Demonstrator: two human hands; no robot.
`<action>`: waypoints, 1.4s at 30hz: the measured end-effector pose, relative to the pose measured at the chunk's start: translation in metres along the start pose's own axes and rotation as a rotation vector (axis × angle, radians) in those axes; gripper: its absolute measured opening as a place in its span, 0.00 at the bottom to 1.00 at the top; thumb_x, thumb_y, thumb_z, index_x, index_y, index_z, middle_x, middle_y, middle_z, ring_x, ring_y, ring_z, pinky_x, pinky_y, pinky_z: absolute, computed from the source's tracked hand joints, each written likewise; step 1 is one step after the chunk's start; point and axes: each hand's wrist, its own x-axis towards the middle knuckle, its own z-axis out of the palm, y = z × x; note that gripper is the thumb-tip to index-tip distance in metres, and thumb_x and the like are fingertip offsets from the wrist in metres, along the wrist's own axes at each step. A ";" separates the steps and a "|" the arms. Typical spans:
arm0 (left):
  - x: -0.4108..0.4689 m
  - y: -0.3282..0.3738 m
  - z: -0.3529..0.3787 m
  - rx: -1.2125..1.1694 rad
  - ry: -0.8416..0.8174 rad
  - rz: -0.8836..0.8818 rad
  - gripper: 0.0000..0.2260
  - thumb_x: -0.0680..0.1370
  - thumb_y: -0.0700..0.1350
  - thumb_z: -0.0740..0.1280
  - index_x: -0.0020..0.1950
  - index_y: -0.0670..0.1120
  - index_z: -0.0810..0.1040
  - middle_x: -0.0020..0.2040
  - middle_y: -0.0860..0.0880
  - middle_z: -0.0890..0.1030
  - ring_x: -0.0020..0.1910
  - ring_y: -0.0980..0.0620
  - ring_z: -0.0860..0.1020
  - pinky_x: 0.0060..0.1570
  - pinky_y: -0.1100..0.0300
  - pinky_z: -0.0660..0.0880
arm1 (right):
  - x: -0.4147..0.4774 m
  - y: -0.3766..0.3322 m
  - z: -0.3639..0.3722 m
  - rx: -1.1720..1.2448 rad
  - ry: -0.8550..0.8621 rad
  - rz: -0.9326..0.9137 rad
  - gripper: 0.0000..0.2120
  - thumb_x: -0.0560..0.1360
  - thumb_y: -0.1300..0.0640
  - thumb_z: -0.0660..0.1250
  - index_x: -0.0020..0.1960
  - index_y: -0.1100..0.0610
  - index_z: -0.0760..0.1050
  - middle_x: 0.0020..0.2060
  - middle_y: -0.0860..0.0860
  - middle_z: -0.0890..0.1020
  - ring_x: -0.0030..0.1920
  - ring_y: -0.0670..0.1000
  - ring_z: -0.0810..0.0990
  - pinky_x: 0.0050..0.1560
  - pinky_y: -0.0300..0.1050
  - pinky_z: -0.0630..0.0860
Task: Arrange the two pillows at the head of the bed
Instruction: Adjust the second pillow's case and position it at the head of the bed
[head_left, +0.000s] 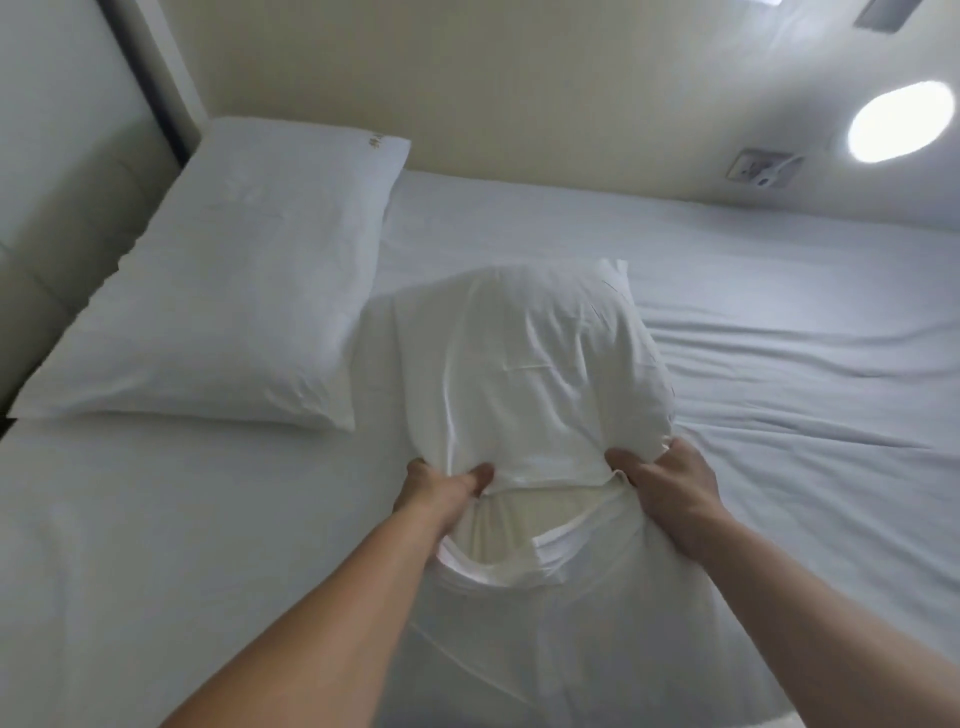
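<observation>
One white pillow (228, 280) lies flat at the left, along the padded headboard (62, 208). A second white pillow (524, 364) is bunched up in the middle of the bed, with the open end of its case toward me and the cream inner pillow showing in the gap. My left hand (441, 483) pinches the case's edge at the left of the opening. At the right of the opening my right hand (670, 483) grips the fabric. Both forearms reach in from below.
A white sheet (779, 338) covers the mattress, creased at the right. A cream wall (467, 78) runs along the far side, with a round lit lamp (898, 122) and a socket plate (763, 166) on it.
</observation>
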 end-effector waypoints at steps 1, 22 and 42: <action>-0.015 -0.004 -0.011 -0.023 -0.033 -0.001 0.34 0.61 0.55 0.78 0.60 0.42 0.70 0.55 0.43 0.80 0.52 0.42 0.79 0.56 0.46 0.77 | -0.023 -0.001 -0.009 -0.018 0.005 -0.023 0.25 0.60 0.40 0.72 0.50 0.55 0.78 0.46 0.54 0.83 0.48 0.58 0.80 0.48 0.52 0.76; -0.155 -0.104 -0.287 0.439 0.035 0.238 0.32 0.75 0.57 0.68 0.72 0.41 0.65 0.73 0.41 0.66 0.69 0.42 0.67 0.61 0.53 0.64 | -0.317 -0.067 0.067 -0.115 -0.592 -0.321 0.11 0.74 0.52 0.67 0.45 0.60 0.75 0.40 0.56 0.76 0.37 0.53 0.73 0.31 0.41 0.62; -0.114 -0.196 -0.304 0.514 0.601 0.438 0.06 0.71 0.41 0.62 0.45 0.50 0.74 0.46 0.47 0.80 0.50 0.42 0.78 0.46 0.55 0.70 | -0.397 -0.008 0.207 -0.195 -0.393 -0.580 0.19 0.59 0.42 0.72 0.41 0.55 0.79 0.38 0.48 0.82 0.40 0.49 0.79 0.38 0.41 0.72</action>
